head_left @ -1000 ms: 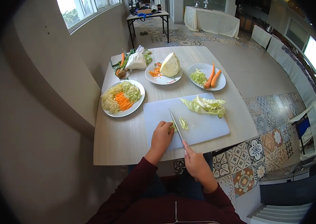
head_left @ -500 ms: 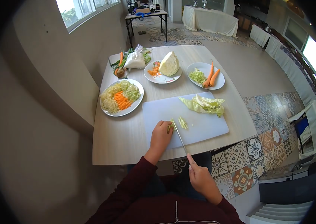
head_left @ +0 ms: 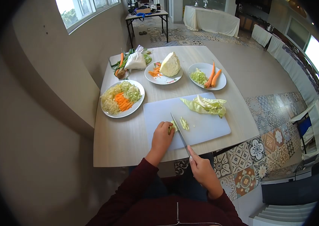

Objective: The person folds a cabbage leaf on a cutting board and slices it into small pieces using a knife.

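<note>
Pale wood tbl [head_left: 120, 147]: shredded veg [head_left: 123, 101] on plate [head_left: 138, 106] at L; L hand [head_left: 161, 138] curled round cabbage pc [head_left: 172, 128] on white bd [head_left: 157, 110]; knife [head_left: 180, 130] just R, gripped in R hand [head_left: 203, 170]; cut strips [head_left: 184, 123] beside it; cabbage leaves [head_left: 204, 106], bd's far R.

At eleven o'clock a window [head_left: 86, 11] is seen, at one a cloth-draped desk [head_left: 210, 20], at four patterned tiles [head_left: 257, 149].

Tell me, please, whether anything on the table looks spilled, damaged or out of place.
Nothing stands out. Loose cabbage pieces lie on the cutting board beside the knife, as cutting would leave them, and the shredded vegetables sit within the leftmost plate.
</note>
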A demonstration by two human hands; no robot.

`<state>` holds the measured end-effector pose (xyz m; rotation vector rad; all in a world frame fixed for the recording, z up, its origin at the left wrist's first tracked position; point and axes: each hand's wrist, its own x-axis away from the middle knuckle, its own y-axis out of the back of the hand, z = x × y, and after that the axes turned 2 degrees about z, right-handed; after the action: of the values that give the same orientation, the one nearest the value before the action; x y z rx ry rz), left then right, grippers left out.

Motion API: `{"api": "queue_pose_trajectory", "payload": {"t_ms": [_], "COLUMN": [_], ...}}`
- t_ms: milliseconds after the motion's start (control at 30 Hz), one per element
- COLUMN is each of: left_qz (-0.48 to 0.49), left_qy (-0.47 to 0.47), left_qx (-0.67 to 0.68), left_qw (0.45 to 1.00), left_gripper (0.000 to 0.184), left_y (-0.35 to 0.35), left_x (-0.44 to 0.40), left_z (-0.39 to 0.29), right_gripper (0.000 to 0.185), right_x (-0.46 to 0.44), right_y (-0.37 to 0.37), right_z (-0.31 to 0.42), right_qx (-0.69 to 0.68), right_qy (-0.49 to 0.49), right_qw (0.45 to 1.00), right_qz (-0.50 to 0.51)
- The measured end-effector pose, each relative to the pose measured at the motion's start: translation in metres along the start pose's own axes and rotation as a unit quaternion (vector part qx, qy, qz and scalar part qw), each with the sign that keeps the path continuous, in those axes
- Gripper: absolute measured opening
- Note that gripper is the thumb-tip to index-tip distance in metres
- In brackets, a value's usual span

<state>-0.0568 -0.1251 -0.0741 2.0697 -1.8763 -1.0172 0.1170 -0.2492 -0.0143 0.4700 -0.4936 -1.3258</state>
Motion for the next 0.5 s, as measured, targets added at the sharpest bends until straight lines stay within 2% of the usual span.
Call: {"api": "queue_pose_trajectory", "payload": {"t_ms": [200, 500], "left_qz": [-0.006, -0.002], "left_qy": [-0.004, -0.025], "left_qx": [0.000, -0.012], "left_qw": [1.000, 1.000], "left_gripper": [0.017, 0.016], "left_y": [-0.001, -0.002], "left_x": [0.000, -0.001], "left_z": [0.003, 0.002], "right_gripper": [0.048, 0.050], "right_x": [-0.002, 0.005], "right_y": [-0.001, 0.011], "right_z": [-0.009, -0.014], "right_qx": [-0.060, -0.057], "right_qy": [-0.003, -0.047], "right_qw": [0.998, 0.996], "right_qz": [-0.020, -0.039]}}
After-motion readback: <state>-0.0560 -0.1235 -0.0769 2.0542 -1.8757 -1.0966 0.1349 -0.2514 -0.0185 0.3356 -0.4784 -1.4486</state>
